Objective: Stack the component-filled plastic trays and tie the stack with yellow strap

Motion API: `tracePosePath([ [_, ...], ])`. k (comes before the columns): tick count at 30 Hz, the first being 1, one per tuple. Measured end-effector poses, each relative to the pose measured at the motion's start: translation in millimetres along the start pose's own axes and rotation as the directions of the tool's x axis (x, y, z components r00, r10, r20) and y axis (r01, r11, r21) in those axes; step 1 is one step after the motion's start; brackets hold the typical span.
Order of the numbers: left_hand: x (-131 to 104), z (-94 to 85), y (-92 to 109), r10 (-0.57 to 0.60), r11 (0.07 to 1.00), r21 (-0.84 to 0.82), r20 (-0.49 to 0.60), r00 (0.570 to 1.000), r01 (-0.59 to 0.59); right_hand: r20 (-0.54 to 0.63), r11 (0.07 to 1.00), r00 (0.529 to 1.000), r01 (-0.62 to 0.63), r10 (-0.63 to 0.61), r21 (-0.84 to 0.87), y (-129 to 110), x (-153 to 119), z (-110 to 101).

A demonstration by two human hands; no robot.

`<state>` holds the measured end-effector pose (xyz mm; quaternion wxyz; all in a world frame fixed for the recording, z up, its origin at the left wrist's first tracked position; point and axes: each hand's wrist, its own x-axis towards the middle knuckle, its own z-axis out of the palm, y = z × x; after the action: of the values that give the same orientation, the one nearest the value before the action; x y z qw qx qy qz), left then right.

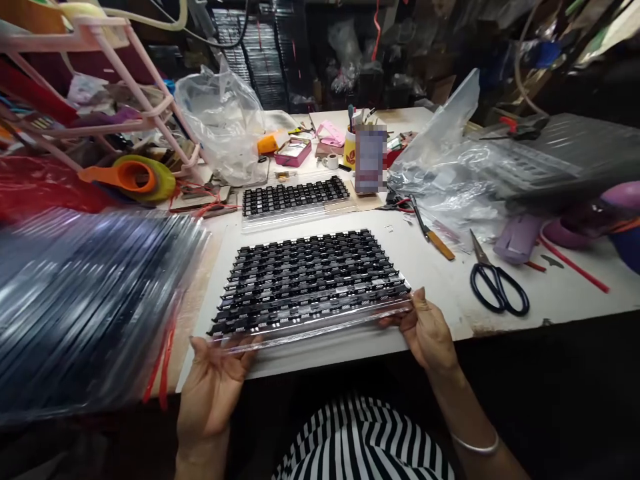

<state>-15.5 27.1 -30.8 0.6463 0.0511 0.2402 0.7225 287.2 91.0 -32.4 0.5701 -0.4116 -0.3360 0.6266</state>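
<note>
A clear plastic tray (310,283) filled with rows of small black parts lies over the front of the white table, its near edge raised at the front. My left hand (213,380) holds the near left corner, fingers under the clear rim and thumb at its side. At the near right corner my right hand (425,327) grips the rim, thumb on top and fingers beneath. Behind it, a second clear tray (295,198) with black parts rests on the table, touched by neither hand.
Stacked clear trays (90,307) stand at the left, below a pink rack (135,73). Dark-handled scissors (497,287), a tool with an orange handle (439,245) and a purple stapler-like object (517,238) lie at the right. Plastic bags (220,127) and a yellow cup (349,150) stand farther back.
</note>
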Motion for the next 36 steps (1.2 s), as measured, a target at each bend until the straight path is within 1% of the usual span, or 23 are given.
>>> tracePosePath([
  [3,2.2,2.9,0.4,0.014,1.000,0.003,-0.111,0.994,-0.014,0.013,1.000,1.000,0.016,-0.016,0.023,-0.4,1.5,0.2],
  [7,5.1,8.8,-0.4,0.054,0.997,0.058,-0.245,0.968,-0.041,0.033,0.998,0.998,0.049,-0.051,0.046,0.4,2.5,1.0],
  [9,5.8,13.1,-0.8,0.067,0.995,0.086,-0.285,0.956,-0.044,0.036,0.997,0.997,0.064,-0.066,0.053,1.4,2.8,0.8],
  [11,6.4,16.4,-0.7,0.072,0.994,0.104,-0.300,0.951,-0.042,0.037,0.995,0.996,0.074,-0.076,0.064,2.3,3.2,0.4],
  [14,6.9,16.2,0.2,0.065,0.994,0.104,-0.304,0.950,-0.034,0.041,0.994,0.996,0.081,-0.085,0.077,3.1,3.3,-0.3],
  [16,6.5,12.7,0.3,0.052,0.995,0.100,-0.281,0.958,-0.025,0.041,0.995,0.996,0.075,-0.078,0.070,3.5,3.2,-0.9],
  [17,6.1,10.5,-0.2,0.051,0.995,0.099,-0.248,0.967,-0.027,0.044,0.996,0.996,0.070,-0.072,0.061,3.7,3.1,-1.2],
  [19,4.6,6.5,-2.2,0.072,0.994,0.093,-0.135,0.988,-0.060,0.048,0.997,0.997,0.065,-0.067,0.047,4.4,2.9,-2.2],
  [22,2.7,2.8,-6.2,0.087,0.995,0.041,0.026,0.996,-0.088,0.051,0.997,0.996,0.069,-0.072,0.042,5.1,3.0,-3.4],
  [26,4.2,-1.5,-6.4,0.036,0.998,-0.051,0.111,0.993,-0.030,0.034,0.997,0.997,0.067,-0.068,0.042,4.8,3.2,-3.2],
  [29,5.8,-5.5,-4.6,0.004,0.999,-0.046,0.162,0.987,0.003,0.014,0.998,0.998,0.060,-0.061,0.031,5.4,2.0,-3.9],
  [31,5.0,-5.6,-4.4,0.002,1.000,-0.011,0.151,0.989,-0.001,0.001,0.998,0.998,0.058,-0.058,0.024,7.2,0.7,-6.0],
  [32,4.1,-4.5,-4.7,0.014,1.000,0.012,0.117,0.993,-0.016,-0.005,0.998,0.998,0.058,-0.058,0.020,8.2,0.4,-7.4],
  [34,2.2,-0.1,-5.9,0.027,0.998,0.063,0.004,1.000,-0.027,-0.022,0.998,0.998,0.058,-0.057,0.003,10.2,0.9,-10.4],
  [36,0.3,5.6,-7.0,0.023,0.994,0.105,-0.118,0.993,-0.010,-0.050,0.998,0.997,0.055,-0.056,-0.021,11.1,2.2,-12.4],
])
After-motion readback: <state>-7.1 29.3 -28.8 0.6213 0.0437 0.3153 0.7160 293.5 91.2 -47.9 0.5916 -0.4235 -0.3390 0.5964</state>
